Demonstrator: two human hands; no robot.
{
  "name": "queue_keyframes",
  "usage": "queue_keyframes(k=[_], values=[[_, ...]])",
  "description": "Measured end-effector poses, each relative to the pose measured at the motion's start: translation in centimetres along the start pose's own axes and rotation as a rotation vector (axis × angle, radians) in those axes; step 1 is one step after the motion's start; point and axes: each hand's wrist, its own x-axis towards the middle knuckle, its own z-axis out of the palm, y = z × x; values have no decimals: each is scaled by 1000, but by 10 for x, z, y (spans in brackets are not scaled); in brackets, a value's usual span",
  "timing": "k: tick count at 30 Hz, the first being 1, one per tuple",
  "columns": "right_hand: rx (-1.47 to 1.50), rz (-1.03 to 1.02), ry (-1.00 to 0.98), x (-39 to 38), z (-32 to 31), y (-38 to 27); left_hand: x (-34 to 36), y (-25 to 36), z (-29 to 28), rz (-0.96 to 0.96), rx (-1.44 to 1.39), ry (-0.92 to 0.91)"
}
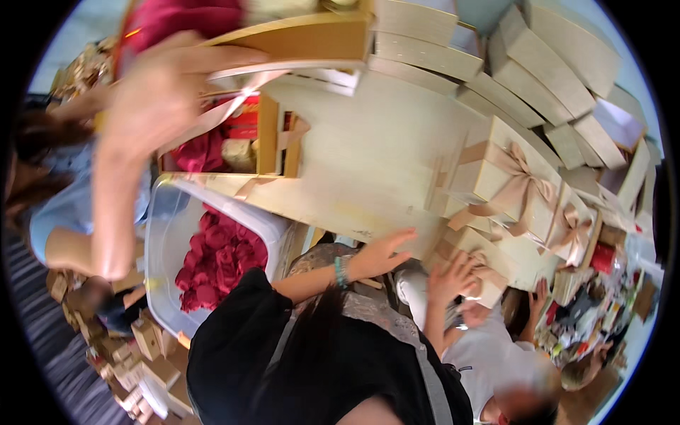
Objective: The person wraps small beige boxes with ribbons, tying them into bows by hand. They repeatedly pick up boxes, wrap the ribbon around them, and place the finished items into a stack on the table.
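My left hand (382, 253), a teal bracelet at its wrist, hovers at the table's near edge. Its fingers are stretched out and nothing shows in them. My right hand (455, 278) is open against a cream gift box (494, 284) at the front right, fingers spread by the beige ribbon. Behind that box, a larger cream box (489, 157) carries a beige ribbon bow (523, 185). Left of my hands stand open boxes with dark red cloth (200, 152) and red packs (243, 119). A co-worker's hand (159, 95), blurred, reaches over them.
Stacked cream boxes (425, 53) line the back of the cream table (354, 156). A clear plastic tub (159, 248) of dark red fabric flowers (223, 262) stands at my left. Close on my right, a person in a white shirt (489, 365) has a hand beside the front gift box.
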Motion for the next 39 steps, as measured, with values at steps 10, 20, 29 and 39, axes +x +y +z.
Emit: queue_keyframes(k=[10, 20, 29, 39], values=[[1699, 180, -452, 169, -69, -173, -65, 78, -174, 31, 776, 926], [1458, 123, -493, 159, 3, -114, -77, 72, -131, 97, 488, 668], [679, -139, -328, 153, -28, -147, -55, 24, -105, 208, 1000, 344], [11, -490, 63, 448, -182, -266, -35, -10, -119, 8, 979, 221]])
